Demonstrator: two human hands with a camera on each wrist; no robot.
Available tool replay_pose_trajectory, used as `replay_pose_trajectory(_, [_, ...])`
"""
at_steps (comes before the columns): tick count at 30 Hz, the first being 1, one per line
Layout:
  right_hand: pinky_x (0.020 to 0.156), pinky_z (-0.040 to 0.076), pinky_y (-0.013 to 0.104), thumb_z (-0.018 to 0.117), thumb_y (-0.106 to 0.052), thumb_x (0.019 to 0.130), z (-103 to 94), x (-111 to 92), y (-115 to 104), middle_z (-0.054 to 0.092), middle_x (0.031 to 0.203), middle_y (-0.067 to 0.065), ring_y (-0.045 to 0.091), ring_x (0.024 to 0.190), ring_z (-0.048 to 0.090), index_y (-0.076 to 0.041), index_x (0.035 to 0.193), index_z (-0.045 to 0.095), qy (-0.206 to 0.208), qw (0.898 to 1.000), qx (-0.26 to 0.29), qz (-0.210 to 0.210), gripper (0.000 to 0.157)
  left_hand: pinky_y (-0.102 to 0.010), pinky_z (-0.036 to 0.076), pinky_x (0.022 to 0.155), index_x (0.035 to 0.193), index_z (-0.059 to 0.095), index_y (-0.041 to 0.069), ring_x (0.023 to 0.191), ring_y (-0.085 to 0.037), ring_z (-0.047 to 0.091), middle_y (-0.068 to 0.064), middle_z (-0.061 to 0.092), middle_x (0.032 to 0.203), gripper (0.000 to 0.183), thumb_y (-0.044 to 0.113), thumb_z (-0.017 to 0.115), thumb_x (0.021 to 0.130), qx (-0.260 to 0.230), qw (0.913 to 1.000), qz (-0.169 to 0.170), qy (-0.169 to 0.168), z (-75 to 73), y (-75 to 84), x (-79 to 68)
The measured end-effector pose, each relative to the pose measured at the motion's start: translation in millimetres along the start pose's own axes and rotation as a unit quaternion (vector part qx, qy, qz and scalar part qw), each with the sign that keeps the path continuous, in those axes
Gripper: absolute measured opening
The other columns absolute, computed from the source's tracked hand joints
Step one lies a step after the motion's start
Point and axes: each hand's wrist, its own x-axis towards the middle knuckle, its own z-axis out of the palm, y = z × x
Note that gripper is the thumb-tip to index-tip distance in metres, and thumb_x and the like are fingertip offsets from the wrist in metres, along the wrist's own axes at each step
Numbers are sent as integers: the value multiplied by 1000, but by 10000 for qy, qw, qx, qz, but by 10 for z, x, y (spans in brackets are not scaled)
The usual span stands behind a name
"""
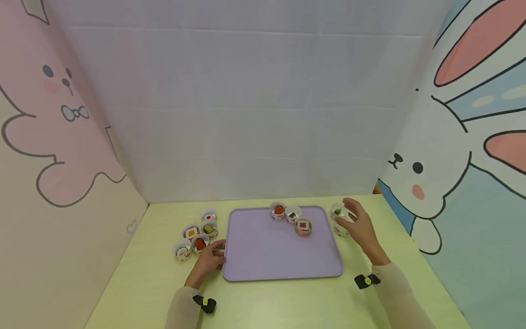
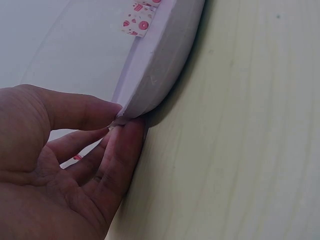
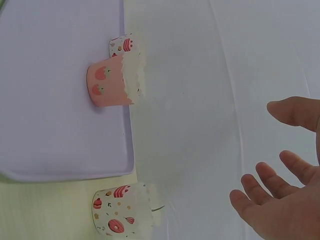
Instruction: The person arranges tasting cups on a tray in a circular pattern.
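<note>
At the far left of the tabletop [image 1: 287, 304], five paper cups stand in a loose cluster, all off the tray: a cup with a pale filling [image 1: 182, 250], a cup with an orange square [image 1: 191, 232], a cup with a small red piece [image 1: 208, 215], a cup with a green filling [image 1: 209, 229] and a cup with an orange-red filling [image 1: 200, 244]; just beside them the left hand [image 1: 211, 259] pinches the left edge of the lilac tray [image 1: 267, 251], thumb over the rim and a finger below it; the tray lies flat in the middle, with three cups close together towards its far right: one red-filled cup [image 1: 278, 210], one white cup [image 1: 293, 214] and one pink cup [image 1: 303, 226]; right of the tray, on the tabletop, stand a cup with green inside [image 1: 338, 210] and a patterned cup [image 1: 341, 230]; the right hand [image 1: 361, 226] is beside these two, empty, its fingers spread and relaxed; with three cups on the tray and seven off it, the work looks partway, though I cannot tell whether cups are being put on or taken off; most of the tray's surface is bare.
</note>
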Motion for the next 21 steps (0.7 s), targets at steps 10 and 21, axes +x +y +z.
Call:
replay_pose_trajectory(10, [116, 29, 54, 69, -20, 92, -93, -96, 177, 34, 154, 23, 41, 142, 31, -4, 151, 30, 238, 9995, -58, 183, 73, -36, 59, 67, 138, 52, 0, 96, -23, 63, -20, 58, 127, 57, -8, 62, 83, 32, 10000, 0, -6, -3, 19, -12])
replay_pose_trajectory(21, [117, 28, 53, 70, -17, 91, -114, -80, 425, 28, 158, 21, 41, 145, 28, -6, 154, 25, 294, 9980, 112, 548, 78, -38, 59, 66, 137, 53, -1, 94, -22, 63, -19, 60, 125, 58, -10, 63, 81, -11, 10000, 9, 24, 5, 0, -4])
